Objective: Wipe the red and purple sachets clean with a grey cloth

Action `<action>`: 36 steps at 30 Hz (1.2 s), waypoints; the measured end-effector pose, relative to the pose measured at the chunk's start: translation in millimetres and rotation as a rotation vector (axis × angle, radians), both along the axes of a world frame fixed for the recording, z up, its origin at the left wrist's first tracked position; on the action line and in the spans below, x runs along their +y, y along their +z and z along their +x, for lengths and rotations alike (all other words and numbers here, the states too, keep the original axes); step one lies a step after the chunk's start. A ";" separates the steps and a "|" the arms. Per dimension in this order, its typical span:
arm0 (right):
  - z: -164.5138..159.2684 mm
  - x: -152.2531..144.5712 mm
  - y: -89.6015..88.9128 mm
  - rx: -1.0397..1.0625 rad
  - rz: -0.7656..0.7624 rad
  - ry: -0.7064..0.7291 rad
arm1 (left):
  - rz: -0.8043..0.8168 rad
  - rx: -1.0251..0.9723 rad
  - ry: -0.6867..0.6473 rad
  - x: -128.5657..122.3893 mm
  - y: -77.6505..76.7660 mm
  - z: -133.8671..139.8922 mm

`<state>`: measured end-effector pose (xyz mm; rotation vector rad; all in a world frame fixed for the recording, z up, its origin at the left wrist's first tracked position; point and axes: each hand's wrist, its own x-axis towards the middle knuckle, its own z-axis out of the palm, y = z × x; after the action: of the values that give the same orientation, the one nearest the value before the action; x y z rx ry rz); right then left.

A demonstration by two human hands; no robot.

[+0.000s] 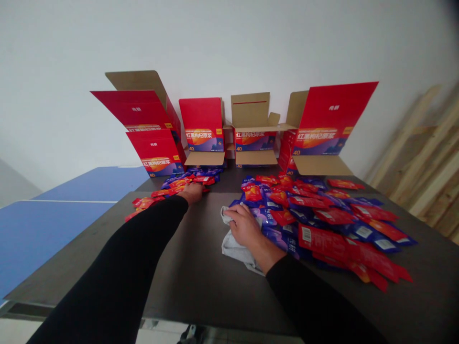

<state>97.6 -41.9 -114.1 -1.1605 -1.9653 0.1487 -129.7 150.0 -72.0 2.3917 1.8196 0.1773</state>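
Observation:
My right hand (245, 225) lies on a crumpled grey cloth (234, 248) on the dark table, its fingers closed over the upper part of the cloth. Beside it, to the right, spreads a large loose pile of red and purple sachets (333, 216). My left hand (192, 192) is stretched forward to the smaller pile of red and purple sachets (175, 184) at the left. It touches the right edge of that pile. The fingers are mostly hidden by the back of the hand, so I cannot make out whether they grip a sachet.
At the back of the dark table (190, 267) stand several red cartons with open flaps: a stacked pair at left (158, 153), two in the middle (202, 134) and one at right (319, 138). A blue table (71, 200) adjoins left. Wooden planks (423, 157) lean at right.

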 end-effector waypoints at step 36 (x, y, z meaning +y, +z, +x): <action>6.8 -6.5 4.2 -0.043 0.271 -0.133 | -0.798 -2.114 0.252 -186.9 -4.0 59.8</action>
<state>104.4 -48.3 -109.9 -1.1172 -1.8694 -0.2076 -69.9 -36.9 -76.0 0.4363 0.6405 1.0964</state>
